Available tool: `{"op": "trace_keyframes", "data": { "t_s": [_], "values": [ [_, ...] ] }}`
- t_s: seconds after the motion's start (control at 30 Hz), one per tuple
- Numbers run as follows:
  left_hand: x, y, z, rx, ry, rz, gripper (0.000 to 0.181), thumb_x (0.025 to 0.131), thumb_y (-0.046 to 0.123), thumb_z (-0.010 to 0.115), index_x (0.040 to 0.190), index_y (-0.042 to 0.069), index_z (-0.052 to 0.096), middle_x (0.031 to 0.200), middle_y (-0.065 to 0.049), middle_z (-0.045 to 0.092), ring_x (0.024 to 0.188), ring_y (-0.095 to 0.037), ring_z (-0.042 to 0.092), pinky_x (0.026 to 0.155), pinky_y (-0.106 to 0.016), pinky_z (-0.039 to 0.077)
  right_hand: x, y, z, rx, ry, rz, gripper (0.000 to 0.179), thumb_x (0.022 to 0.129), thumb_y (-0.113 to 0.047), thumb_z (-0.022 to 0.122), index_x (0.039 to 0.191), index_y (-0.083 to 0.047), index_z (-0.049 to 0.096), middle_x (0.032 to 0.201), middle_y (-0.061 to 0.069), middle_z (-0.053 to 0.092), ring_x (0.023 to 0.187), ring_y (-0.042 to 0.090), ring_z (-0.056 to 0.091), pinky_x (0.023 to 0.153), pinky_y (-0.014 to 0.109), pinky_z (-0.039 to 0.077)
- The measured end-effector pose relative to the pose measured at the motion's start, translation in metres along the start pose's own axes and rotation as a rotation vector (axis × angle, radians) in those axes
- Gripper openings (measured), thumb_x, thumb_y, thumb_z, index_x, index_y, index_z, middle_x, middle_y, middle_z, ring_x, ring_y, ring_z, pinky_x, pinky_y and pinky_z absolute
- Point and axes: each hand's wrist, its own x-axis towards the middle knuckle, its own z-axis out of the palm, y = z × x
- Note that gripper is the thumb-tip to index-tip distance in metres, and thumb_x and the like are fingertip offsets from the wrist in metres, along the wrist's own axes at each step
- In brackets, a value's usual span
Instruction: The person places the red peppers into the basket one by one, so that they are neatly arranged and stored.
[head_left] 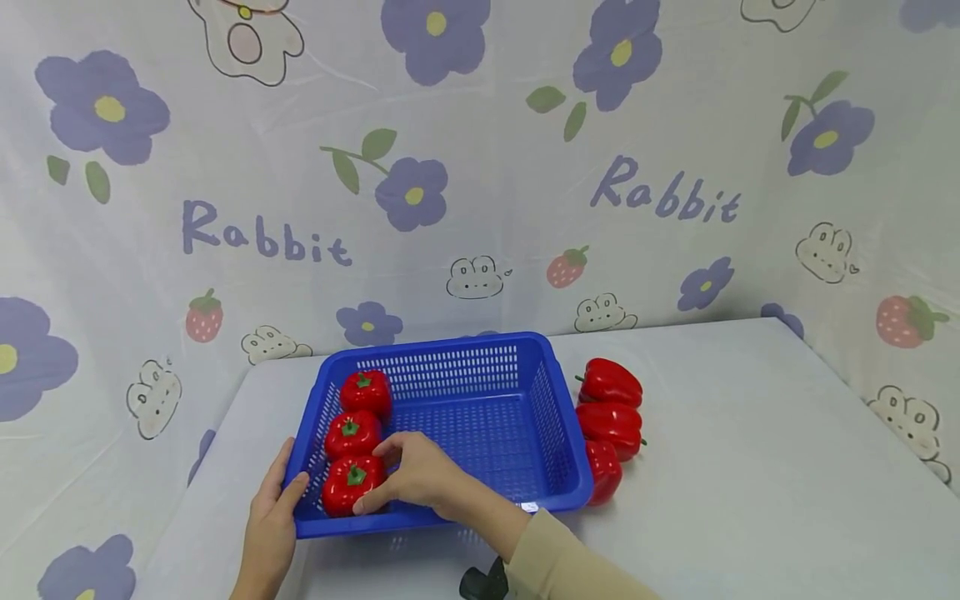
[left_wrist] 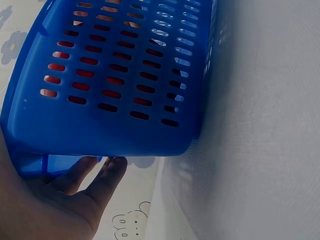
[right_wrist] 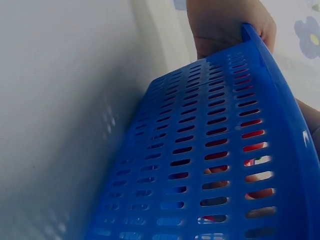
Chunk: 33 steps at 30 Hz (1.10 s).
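A blue plastic basket [head_left: 567, 417] holds three red bell peppers in a row along its left wall. My left hand [head_left: 270, 525] grips the basket's left rim near the front corner, thumb over the edge; in the left wrist view its fingers [left_wrist: 107, 177] show at the slotted wall [left_wrist: 120, 130]. Reaching in over the front rim, my right hand [head_left: 423, 475] holds the nearest bell pepper [head_left: 343, 492] by its right side with thumb and fingers. Behind that one sit the middle pepper [head_left: 352, 435] and the rear pepper [head_left: 366, 392], green stems upward.
Just right of the basket, three more red peppers lie on the white tabletop [head_left: 735, 450]: a rear one [head_left: 612, 383], a middle one [head_left: 613, 429] and a front one [head_left: 604, 475]. A printed cloth [head_left: 480, 225] hangs behind. Some black object [head_left: 483, 583] shows beside my right sleeve.
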Motion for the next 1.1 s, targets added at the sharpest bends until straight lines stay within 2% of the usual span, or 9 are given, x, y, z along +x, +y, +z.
{"op": "trace_keyframes", "data": {
  "t_s": [0.37,0.73,1.1],
  "values": [
    [-0.0026,0.0017,0.002,0.011,0.008,0.007,0.061,0.106,0.031,0.036,0.159,0.017,0.008,0.163,-0.007,0.01,0.147,-0.033,0.009,0.112,-0.054,0.018,-0.0008,0.0007,-0.0031,-0.056,-0.023,-0.07,0.048,0.066,-0.016,0.092,0.105,-0.011,0.065,0.096,-0.001,0.062,0.093,0.02,0.057,0.079,0.038,0.055],
    [-0.0015,0.0015,0.0007,0.016,-0.009,-0.001,0.061,0.107,0.03,0.034,0.159,0.016,0.005,0.164,-0.008,0.007,0.148,-0.034,0.006,0.113,-0.056,0.016,0.0006,0.0037,0.0009,-0.123,-0.001,-0.089,0.054,0.066,-0.021,0.093,0.111,-0.01,0.066,0.099,0.0,0.063,0.099,0.023,0.057,0.079,0.038,0.055],
    [-0.0012,0.0017,0.0008,0.023,-0.011,-0.012,0.062,0.107,0.029,0.035,0.159,0.016,0.004,0.164,-0.009,0.006,0.147,-0.037,0.007,0.111,-0.058,0.018,-0.0013,0.0031,-0.0003,-0.006,-0.017,-0.05,0.053,0.067,-0.014,0.092,0.112,-0.007,0.065,0.099,0.001,0.063,0.098,0.023,0.058,0.085,0.042,0.055]
  ]
}}
